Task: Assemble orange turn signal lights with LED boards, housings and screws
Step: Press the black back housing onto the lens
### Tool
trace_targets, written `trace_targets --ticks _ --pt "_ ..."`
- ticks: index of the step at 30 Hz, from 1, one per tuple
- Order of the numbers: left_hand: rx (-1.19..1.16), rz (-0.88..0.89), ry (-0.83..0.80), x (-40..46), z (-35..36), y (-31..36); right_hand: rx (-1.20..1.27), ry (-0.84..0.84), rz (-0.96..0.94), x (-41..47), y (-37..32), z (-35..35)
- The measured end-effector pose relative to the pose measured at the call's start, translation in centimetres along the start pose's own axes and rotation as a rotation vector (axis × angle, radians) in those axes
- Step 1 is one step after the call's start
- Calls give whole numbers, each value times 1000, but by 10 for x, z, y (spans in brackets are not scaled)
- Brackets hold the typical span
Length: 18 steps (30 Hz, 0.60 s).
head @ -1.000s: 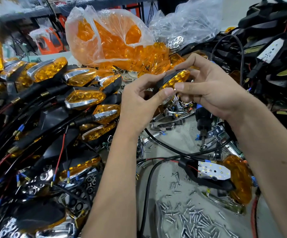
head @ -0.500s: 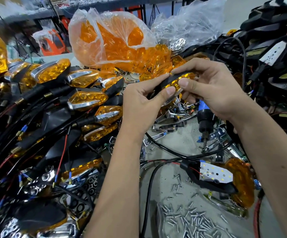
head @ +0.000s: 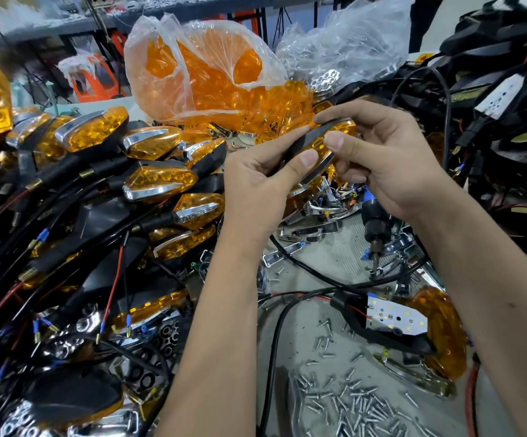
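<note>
Both hands hold one turn signal light (head: 317, 143), an orange lens in a black housing, above the middle of the bench. My left hand (head: 255, 187) grips its lower left end, thumb pressed on the lens edge. My right hand (head: 382, 162) pinches its upper right end between thumb and fingers. Lower right, a black housing with a white LED board (head: 396, 320) lies open beside an orange lens (head: 445, 332). Loose silver screws (head: 350, 402) are scattered in front of it.
A pile of assembled orange lights with black wires (head: 98, 190) fills the left side. A plastic bag of orange lenses (head: 205, 77) stands at the back. A black electric screwdriver (head: 374, 222) lies under my right hand. Black housings (head: 501, 89) are stacked at right.
Both hands have turned the light a little, so its black housing edge now shows on top. The hands stay in the same spot.
</note>
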<state>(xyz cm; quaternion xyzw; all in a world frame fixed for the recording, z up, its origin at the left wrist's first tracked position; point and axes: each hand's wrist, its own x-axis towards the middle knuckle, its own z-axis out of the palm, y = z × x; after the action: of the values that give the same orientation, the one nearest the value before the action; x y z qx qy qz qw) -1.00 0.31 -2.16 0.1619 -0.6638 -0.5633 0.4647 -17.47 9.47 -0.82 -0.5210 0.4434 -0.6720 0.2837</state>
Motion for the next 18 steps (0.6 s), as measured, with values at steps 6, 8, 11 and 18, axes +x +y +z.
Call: trace_targets --ticks 6,8,11,18 --pt "-64 -4 -12 0 -1 -1 -65 65 -44 -1 -3 6" --pt "-108 -10 22 0 3 0 -63 85 -23 -1 -4 10" --pt "-371 -139 110 -2 12 3 -77 69 40 1 -9 18" --pt "-907 -434 226 -5 33 8 -532 98 38 3 -15 38"
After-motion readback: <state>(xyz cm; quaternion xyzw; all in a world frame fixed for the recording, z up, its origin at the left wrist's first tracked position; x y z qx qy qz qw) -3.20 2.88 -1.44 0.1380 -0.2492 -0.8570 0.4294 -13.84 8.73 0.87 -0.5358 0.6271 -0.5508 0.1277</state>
